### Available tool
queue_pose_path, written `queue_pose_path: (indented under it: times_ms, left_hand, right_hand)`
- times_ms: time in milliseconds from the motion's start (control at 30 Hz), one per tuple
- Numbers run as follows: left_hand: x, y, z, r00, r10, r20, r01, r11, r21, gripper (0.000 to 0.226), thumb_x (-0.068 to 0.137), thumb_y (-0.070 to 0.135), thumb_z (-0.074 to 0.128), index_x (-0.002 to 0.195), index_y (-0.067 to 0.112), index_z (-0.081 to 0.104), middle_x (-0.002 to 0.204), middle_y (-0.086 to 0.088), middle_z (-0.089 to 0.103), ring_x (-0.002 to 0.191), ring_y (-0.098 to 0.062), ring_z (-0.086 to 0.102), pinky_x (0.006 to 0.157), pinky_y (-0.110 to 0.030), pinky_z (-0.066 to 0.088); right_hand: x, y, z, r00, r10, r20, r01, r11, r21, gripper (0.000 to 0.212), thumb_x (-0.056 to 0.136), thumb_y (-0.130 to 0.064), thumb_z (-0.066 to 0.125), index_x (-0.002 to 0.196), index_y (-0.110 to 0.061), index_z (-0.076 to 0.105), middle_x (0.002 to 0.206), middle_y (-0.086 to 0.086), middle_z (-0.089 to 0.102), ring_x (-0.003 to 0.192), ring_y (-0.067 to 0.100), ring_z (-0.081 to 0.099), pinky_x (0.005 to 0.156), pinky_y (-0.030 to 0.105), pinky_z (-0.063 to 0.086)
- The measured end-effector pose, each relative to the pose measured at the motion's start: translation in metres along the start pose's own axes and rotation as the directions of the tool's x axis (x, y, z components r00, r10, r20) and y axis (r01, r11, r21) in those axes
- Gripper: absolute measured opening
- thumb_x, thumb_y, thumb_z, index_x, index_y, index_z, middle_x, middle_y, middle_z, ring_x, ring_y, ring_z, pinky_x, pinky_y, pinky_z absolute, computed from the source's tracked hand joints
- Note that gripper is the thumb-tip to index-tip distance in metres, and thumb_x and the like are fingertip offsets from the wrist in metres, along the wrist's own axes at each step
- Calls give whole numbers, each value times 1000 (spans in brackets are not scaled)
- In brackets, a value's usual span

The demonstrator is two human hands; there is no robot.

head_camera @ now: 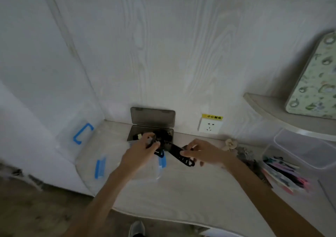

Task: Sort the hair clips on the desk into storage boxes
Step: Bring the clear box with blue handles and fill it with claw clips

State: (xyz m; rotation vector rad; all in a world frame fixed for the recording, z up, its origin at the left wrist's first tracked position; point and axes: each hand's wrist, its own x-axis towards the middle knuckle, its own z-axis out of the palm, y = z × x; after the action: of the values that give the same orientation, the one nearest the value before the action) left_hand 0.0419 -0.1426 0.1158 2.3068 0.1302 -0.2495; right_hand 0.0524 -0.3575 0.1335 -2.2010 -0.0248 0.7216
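A dark grey storage box (133,134) stands open against the wall, its lid (152,117) leaning up behind it and black clips inside. My left hand (140,153) grips a small black clip at the box's front edge. My right hand (201,152) pinches a long black hair clip (179,154) that slants from the box toward the desk. Under my hands lies a clear storage box with blue latches (161,161). A cream bow clip (230,145) and a pile of dark clips (245,154) lie to the right.
A clear lid with a blue latch (82,134) leans on the left wall. At the right, a clear box (283,175) holds several coloured clips, beside a clear lid (305,147). A wall socket (210,126) sits behind the desk; a shelf with a patterned board (312,80) hangs above.
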Motion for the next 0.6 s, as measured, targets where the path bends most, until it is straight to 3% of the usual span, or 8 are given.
queue_pose_path:
  times_ms: [100,167,233,300,400,500,600]
  left_hand:
    - [-8,-41,-37,982,-148,-116,153,988,36,37,94,41,47,129,32,39,100,-2,67,90,-24,63,79,-35,47]
    - [-11,-63,-44,951,-297,-87,305,946,108,46,96,40,41,138,24,30,111,-9,65,97,-28,62,84,-37,45]
    - [-10,-79,-40,920,-386,-65,389,880,272,47,99,37,31,138,11,31,125,-16,58,111,-33,57,92,-38,42]
    - [-10,-84,-30,923,-379,-64,364,806,468,44,101,33,23,132,5,37,128,-14,54,115,-31,54,95,-36,40]
    - [-10,-84,-16,942,-322,-96,300,676,673,41,101,32,26,133,7,35,120,-6,59,111,-22,57,91,-32,41]
    - [-5,-83,-13,955,-271,-118,267,620,737,37,98,31,39,130,11,36,114,-1,63,105,-16,60,81,-27,41]
    - [-4,-80,-20,966,-237,-103,226,578,784,29,97,30,46,121,15,47,117,0,59,109,-16,58,79,-25,41]
  right_hand:
    - [14,-51,36,990,-75,120,94,983,-159,32,86,-44,59,78,-13,56,75,5,58,59,14,53,49,19,39]
    - [31,-72,63,986,-64,152,111,939,-327,40,87,-41,58,61,-12,50,60,5,51,49,15,47,47,20,37]
    - [52,-82,92,989,-38,140,100,878,-468,42,89,-36,55,56,-13,42,56,2,47,48,13,44,46,20,35]
    - [68,-84,121,993,-51,107,103,818,-566,35,91,-30,54,62,-11,45,62,2,46,54,13,44,45,20,32]
    - [84,-78,153,995,-28,91,76,803,-591,23,90,-25,54,97,-3,56,88,9,58,81,21,58,60,24,41]
    - [88,-72,162,977,52,209,92,776,-624,23,90,-17,53,107,-2,51,82,8,52,75,21,52,62,27,42]
    - [88,-69,157,967,38,251,137,751,-646,34,92,-20,49,122,-2,51,106,14,60,86,23,52,69,28,44]
